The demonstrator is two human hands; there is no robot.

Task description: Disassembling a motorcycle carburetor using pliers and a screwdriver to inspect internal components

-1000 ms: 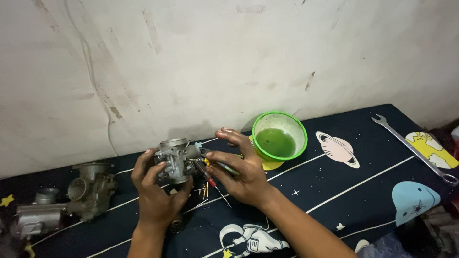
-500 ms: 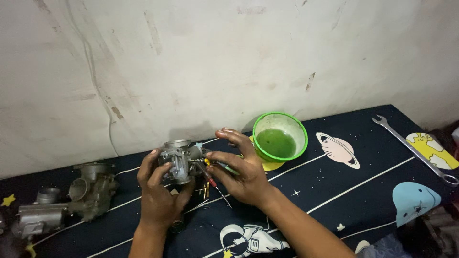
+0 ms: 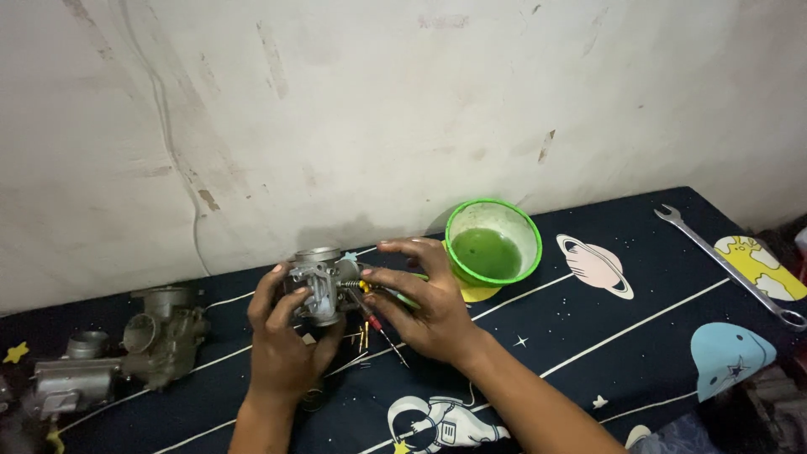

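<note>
My left hand [image 3: 284, 340] grips a grey metal carburetor body [image 3: 318, 283] held just above a dark blue cloth [image 3: 588, 336] printed with planets and an astronaut. My right hand [image 3: 424, 298] is at the carburetor's right side, its fingers pinching a small spring-like part [image 3: 353, 284] against the body. A thin screwdriver with a red and yellow handle [image 3: 376, 321] lies on the cloth under my right hand, beside a few small brass pieces [image 3: 363, 336].
A green plastic bowl [image 3: 493, 242] with green liquid stands right of my hands. A long spanner [image 3: 730, 266] lies at the far right. Another carburetor [image 3: 164, 335] and grey metal parts [image 3: 71, 382] lie at the left. A stained white wall stands behind.
Both hands and the carburetor have shifted slightly to the right; my grip on it is unchanged.
</note>
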